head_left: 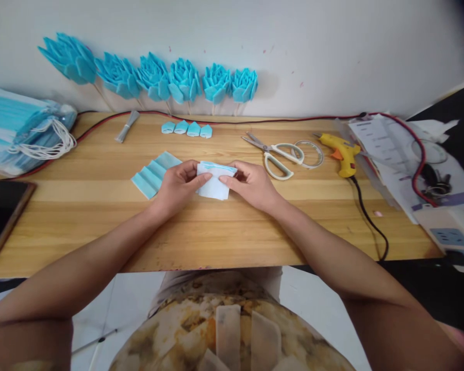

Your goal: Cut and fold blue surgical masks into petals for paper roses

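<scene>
My left hand (178, 184) and my right hand (251, 184) both pinch a small folded piece of pale blue and white mask fabric (215, 181) over the middle of the wooden table (100, 206). Thumbs and forefingers press on its top edge from either side. A pleated blue mask piece (151, 175) lies flat just left of my left hand. Several small folded blue petals (187, 128) sit in a row behind the hands.
Blue fabric flowers on sticks (154, 77) lean against the wall. A stack of face masks (19, 131) is at the far left, a phone (2, 216) at the left edge. Scissors (274, 153), a tape ring (311, 153), a yellow glue gun (342, 152) and papers (390, 154) lie to the right.
</scene>
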Demonstrator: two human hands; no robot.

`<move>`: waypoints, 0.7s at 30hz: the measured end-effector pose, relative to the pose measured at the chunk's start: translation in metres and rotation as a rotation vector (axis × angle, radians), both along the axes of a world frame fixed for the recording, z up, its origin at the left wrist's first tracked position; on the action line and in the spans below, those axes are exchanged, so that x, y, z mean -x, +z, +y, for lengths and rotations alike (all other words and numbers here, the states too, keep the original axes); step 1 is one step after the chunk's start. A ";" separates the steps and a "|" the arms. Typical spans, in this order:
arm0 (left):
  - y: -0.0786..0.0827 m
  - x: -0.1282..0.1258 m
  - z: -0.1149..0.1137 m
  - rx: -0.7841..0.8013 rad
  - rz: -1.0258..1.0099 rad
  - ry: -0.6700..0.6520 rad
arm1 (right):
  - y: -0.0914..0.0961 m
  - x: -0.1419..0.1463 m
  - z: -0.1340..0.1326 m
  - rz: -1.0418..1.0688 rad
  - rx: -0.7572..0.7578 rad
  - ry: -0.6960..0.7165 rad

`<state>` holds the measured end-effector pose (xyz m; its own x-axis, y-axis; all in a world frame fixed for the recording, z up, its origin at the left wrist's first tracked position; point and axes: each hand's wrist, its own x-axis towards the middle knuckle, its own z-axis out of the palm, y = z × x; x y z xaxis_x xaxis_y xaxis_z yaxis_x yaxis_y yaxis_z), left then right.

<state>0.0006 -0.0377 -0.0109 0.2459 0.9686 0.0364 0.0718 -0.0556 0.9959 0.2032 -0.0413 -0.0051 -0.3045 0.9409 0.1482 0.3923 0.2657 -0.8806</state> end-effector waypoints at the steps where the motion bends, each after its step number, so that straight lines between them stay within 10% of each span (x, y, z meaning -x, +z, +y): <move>1: 0.001 0.000 0.000 0.024 -0.038 0.001 | 0.000 0.000 0.000 0.052 0.051 0.015; 21: 0.002 -0.002 -0.003 0.030 -0.045 -0.089 | -0.003 0.006 -0.002 0.296 0.272 0.048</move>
<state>0.0024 -0.0412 -0.0088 0.3294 0.9440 0.0209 0.0234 -0.0303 0.9993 0.1967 -0.0438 -0.0077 -0.3304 0.9437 -0.0164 0.1041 0.0191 -0.9944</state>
